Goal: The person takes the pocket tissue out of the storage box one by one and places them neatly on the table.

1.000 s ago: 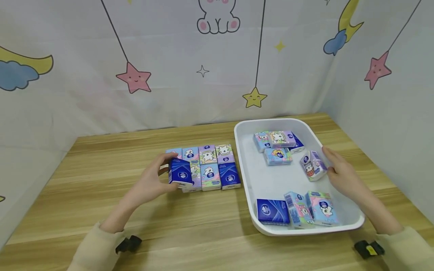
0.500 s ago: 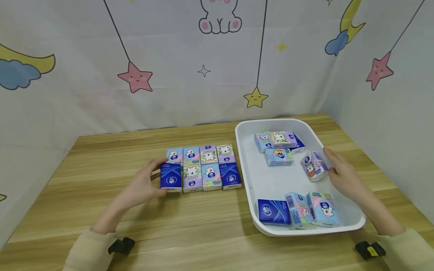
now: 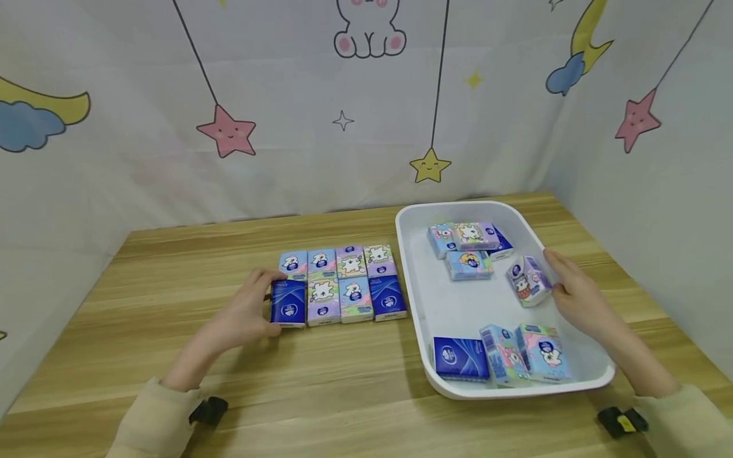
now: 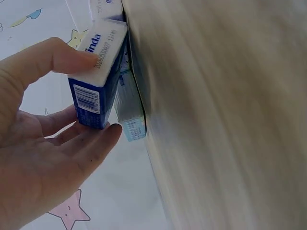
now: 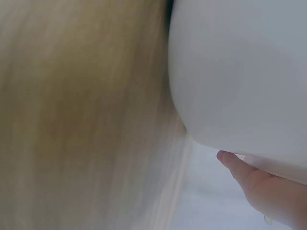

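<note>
My left hand (image 3: 240,318) pinches a dark blue tissue pack (image 3: 288,303) at the left end of the front row on the table. In the left wrist view, the thumb presses the white printed end of this pack (image 4: 98,72), with the fingers at its opposite end. Beside it lie a purple pack (image 3: 324,302), a light blue pack (image 3: 356,299) and another dark blue pack (image 3: 388,297). My right hand (image 3: 584,308) holds the right side of a white tray (image 3: 518,392); the right wrist view shows its fingers along the tray's outer wall (image 5: 240,86).
A back row of cartoon-printed packs (image 3: 350,261) touches the front row. Several more packs lie inside the tray, among them a tilted purple one (image 3: 528,281) near my right hand. A printed cloth (image 3: 298,172) hangs behind the wooden table (image 3: 321,394).
My left hand has moved left and lowered the dark blue pack from above the purple pack to the front row's left end. The right hand and tray stay in place.
</note>
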The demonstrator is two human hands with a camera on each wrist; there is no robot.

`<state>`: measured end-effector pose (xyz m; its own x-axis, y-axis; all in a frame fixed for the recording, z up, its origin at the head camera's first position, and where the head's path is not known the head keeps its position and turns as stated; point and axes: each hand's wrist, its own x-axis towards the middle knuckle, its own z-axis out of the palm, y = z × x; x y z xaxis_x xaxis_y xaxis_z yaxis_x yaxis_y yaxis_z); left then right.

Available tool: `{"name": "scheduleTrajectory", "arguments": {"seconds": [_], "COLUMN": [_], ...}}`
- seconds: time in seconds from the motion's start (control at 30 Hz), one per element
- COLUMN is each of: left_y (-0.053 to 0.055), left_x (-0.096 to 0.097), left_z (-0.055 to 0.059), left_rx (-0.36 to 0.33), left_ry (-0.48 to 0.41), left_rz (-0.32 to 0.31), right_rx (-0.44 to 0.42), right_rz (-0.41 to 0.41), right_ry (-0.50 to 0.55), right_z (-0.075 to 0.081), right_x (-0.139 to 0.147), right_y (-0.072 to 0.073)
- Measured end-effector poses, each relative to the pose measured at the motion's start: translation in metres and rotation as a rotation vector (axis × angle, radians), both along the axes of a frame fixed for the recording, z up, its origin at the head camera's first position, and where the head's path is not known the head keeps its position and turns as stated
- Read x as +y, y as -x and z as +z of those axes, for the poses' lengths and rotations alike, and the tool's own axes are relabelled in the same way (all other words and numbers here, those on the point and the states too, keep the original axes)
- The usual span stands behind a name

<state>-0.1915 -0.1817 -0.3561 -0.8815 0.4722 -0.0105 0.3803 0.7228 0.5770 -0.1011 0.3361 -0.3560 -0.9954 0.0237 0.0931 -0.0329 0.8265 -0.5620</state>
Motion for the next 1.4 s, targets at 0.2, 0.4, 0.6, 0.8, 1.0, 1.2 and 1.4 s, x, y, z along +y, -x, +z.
{"name": "scheduleTrajectory", "arguments": {"seconds": [0.2,0.4,0.6,0.8,1.0,1.2,1.4], "left_y": [-0.0001,-0.0001,0.0014,0.0016,0.0019,0.0022,0.0032], "left_x": [0.0011,0.0012,0.0021,0.0037,0.0041,0.0052,0.0080], "left_z": [0.0008,0.0005,-0.0004,-0.0003,-0.0004,-0.0008,-0.0005], "left_rx": [0.063,0.101,0.104,0.074,0.061,0.039,0.028], "left_ry": [0.040,0.096,0.128,0.133,0.122,0.115,0.126], "left_rz": [-0.009,-0.011,-0.013,-0.011,-0.014,-0.008,-0.003], "right_rx": [0.016,0.014,0.010,0.011,-0.001,0.005,0.001], "right_rz": [-0.001,0.001,0.007,0.005,-0.005,0.001,0.005], "right_ry": [-0.009,-0.005,0.011,0.011,0.008,0.007,0.014], "right_z": [-0.0006,-0.0008,-0.0006,-0.0006,-0.0011,-0.0001,0.0008], "right_x": [0.0001,0.0002,0.0011,0.0011,0.0009,0.0004,-0.0004], "right_y": [0.0002,0.0006,-0.0001,0.0002,0.0001,-0.0002,-0.0007]}}
